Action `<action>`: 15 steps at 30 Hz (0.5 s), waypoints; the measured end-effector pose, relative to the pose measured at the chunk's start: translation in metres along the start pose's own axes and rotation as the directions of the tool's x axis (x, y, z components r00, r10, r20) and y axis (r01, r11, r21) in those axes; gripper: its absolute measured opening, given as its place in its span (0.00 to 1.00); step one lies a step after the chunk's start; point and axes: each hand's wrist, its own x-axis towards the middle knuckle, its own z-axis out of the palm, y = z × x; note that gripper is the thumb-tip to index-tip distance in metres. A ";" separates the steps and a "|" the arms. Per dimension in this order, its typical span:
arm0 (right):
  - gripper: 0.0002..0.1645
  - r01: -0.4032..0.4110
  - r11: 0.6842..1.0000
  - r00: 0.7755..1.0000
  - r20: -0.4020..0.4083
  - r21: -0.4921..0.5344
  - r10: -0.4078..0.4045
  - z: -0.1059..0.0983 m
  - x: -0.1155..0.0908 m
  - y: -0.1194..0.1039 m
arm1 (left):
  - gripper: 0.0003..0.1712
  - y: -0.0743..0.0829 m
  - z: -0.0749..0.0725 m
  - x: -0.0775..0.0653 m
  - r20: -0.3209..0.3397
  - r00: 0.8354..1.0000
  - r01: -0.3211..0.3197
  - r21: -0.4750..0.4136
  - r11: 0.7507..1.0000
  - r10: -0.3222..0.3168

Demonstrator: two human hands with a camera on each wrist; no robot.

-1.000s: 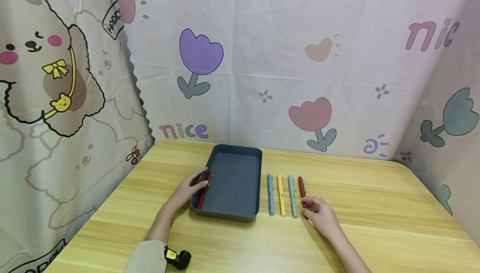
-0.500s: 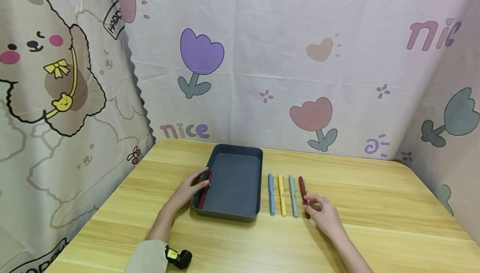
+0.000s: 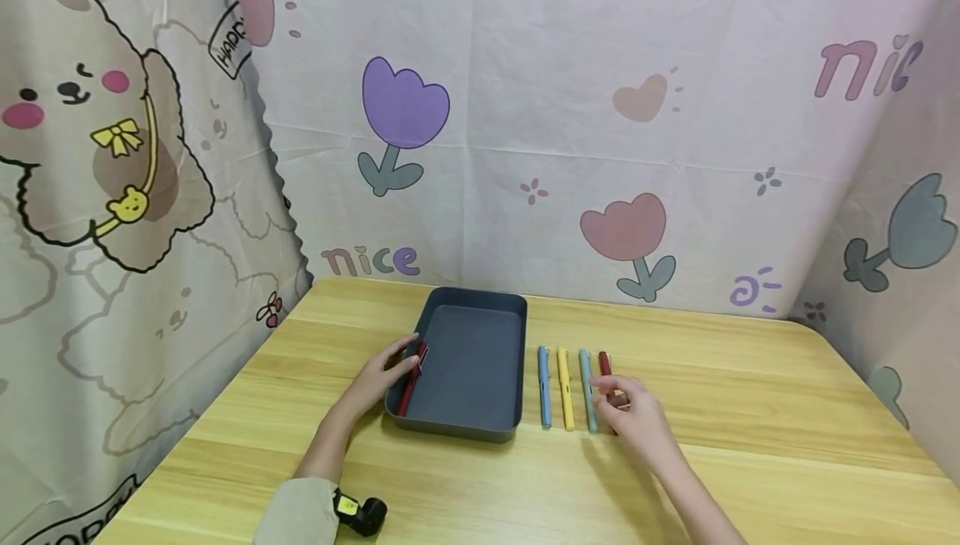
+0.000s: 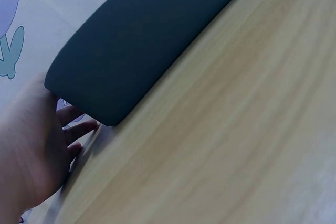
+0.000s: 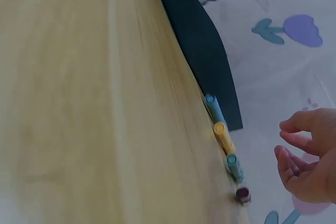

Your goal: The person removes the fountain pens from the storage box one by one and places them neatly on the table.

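My left hand (image 3: 378,378) holds the left wall of a dark grey tray (image 3: 471,432), thumb over the rim and fingers along the outside. Inside the tray a dark red pen (image 3: 407,392) lies along that wall, its clip end by the thumb. On the table to the right, a blue pen (image 3: 544,387), a yellow pen (image 3: 566,387), a teal pen (image 3: 586,366) and a second dark red pen (image 3: 604,359) lie side by side. Above the last two hovers my right hand (image 3: 637,420), thumb and fingers apart, holding nothing; it partly covers the red one.
The wooden table (image 3: 465,495) ends at a printed cloth backdrop (image 3: 525,112) behind, with more cloth on both sides. A black wrist camera (image 3: 363,516) is strapped by the left sleeve (image 3: 296,512).
My right hand has left the lower end of the red pen at the right, lifting and shifting left toward the teal pen. The left hand and tray stay put.
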 end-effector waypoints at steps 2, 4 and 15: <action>0.13 0.001 1.000 1.000 0.017 0.009 -0.001 0.006 0.002 -0.006 | 0.30 0.000 0.000 -0.001 -0.007 1.000 -0.003 0.031 1.000 0.003; 0.13 0.008 1.000 0.999 0.032 0.021 -0.009 0.012 0.004 -0.012 | 0.30 0.001 0.000 -0.002 -0.020 1.000 0.000 0.057 0.998 0.001; 0.12 0.121 0.990 0.982 0.138 0.078 -0.130 0.056 0.020 -0.041 | 0.28 0.015 -0.001 -0.006 0.007 1.000 -0.007 0.036 0.999 0.006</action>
